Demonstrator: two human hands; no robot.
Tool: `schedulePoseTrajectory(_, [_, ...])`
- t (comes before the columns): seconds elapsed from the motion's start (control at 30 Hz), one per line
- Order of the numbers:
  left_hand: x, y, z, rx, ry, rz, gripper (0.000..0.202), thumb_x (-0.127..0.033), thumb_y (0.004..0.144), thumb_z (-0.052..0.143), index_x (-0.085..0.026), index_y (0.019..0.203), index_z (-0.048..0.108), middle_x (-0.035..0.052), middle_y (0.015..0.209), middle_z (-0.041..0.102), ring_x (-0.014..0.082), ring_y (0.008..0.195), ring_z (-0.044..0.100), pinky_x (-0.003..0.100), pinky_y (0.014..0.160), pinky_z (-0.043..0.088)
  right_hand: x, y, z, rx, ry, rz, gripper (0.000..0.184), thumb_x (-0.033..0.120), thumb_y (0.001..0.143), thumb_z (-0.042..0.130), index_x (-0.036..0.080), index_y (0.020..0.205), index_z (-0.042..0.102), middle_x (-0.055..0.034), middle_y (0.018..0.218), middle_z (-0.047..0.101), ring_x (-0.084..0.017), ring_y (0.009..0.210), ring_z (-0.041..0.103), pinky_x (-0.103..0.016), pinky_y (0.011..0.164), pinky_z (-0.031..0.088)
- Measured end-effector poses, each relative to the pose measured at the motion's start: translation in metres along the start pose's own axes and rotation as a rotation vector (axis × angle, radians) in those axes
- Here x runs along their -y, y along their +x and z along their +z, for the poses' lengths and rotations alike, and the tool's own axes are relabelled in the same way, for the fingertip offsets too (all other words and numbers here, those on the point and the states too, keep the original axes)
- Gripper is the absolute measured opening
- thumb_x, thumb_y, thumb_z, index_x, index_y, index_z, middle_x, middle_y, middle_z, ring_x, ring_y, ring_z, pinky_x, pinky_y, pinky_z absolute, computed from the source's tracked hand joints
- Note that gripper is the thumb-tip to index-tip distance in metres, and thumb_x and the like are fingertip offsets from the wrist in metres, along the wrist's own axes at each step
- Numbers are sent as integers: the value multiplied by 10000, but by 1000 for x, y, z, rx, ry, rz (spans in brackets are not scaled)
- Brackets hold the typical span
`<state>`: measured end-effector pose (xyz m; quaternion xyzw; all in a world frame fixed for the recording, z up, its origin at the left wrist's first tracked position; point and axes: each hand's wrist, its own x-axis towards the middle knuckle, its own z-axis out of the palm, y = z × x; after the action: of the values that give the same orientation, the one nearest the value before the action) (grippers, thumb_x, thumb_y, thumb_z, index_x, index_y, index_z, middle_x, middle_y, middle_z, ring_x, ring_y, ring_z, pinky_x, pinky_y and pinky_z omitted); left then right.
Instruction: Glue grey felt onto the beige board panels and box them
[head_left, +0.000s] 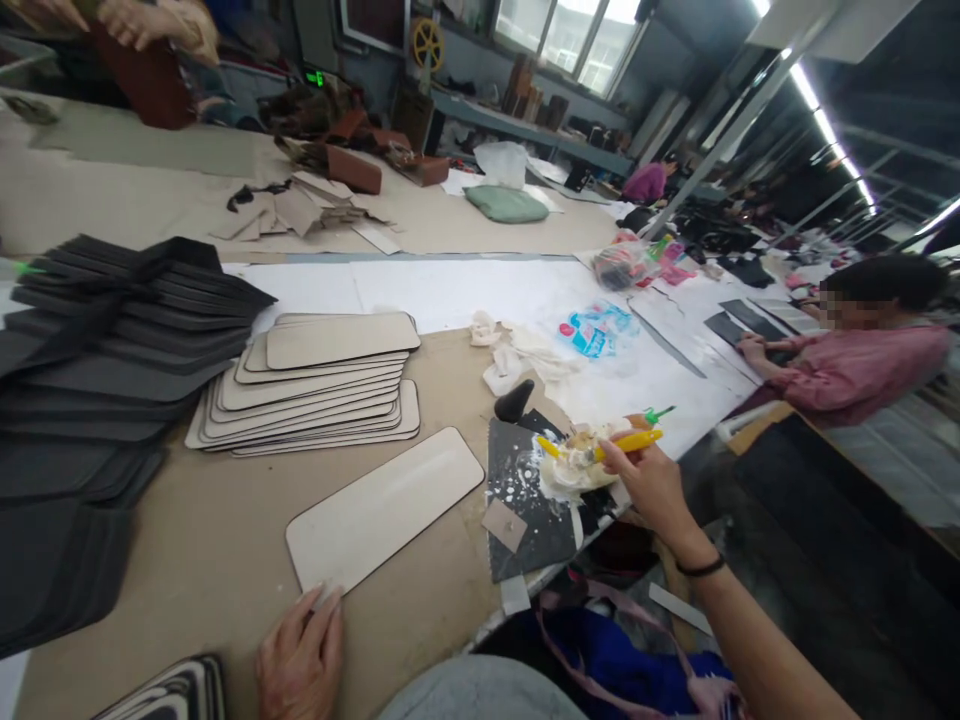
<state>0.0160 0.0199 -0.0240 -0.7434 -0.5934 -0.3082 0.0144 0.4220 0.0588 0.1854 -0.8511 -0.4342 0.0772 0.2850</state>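
My left hand (301, 655) lies on the table with its fingers stretched out, the fingertips touching the lower edge of a rounded beige panel (386, 508). In my right hand (652, 490) is a brush with a yellow handle (634, 440). The brush end is over a glue-caked pot (574, 470) smeared with thick white paste; its bristles are hard to make out. A second yellow piece (550, 447) sticks out at the pot's left side. White drips spot the dark grey sheet (517, 460) beside it, where a small beige square (504, 525) lies.
A stack of similar beige panels (322, 385) stands behind the single one. Fanned dark grey pieces (112, 350) cover the left side. Crumpled tissue (517, 355) and a printed plastic bag (596, 330) lie beyond the pot. A co-worker in pink (862, 365) sits at the right.
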Motion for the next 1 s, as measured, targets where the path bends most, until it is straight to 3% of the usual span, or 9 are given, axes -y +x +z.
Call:
schedulePoseTrajectory(0.2, [0,0,-2,16,13,38,211,-266,816,445,-209,880,637,94,949,622,216,852,566,356,715,414,-35,6,33,16,59,123,369,549,690,526,187,759,508,-34,627,618,-182,521,610,-286,534,461])
schedulePoseTrajectory(0.53, [-2,4,-4,-12,19,81,194,-251,811,453,-196,879,627,103,933,615,218,832,558,351,713,414,-42,15,69,-17,-111,62,352,545,714,501,207,647,433,-9,539,547,-173,521,549,-275,532,384])
schedulePoseTrajectory(0.7, [-5,6,-6,-11,28,46,195,-241,813,449,-200,869,631,96,944,617,216,844,550,348,726,405,-32,7,55,49,-212,-97,292,475,775,453,197,687,480,-23,600,565,-162,562,528,-267,563,374])
schedulePoseTrajectory(0.87, [-5,5,-5,-26,49,59,186,-246,812,469,-186,866,637,92,939,617,199,826,548,331,724,396,-20,1,40,216,-356,-363,178,340,799,440,195,778,542,-50,749,600,-179,716,544,-272,645,387])
schedulePoseTrajectory(1.0, [-2,3,-2,-44,56,67,190,-257,816,471,-179,860,638,87,937,617,190,838,546,323,735,393,-22,-4,38,362,-354,-442,141,286,798,444,195,793,552,-56,802,604,-180,759,551,-279,688,404])
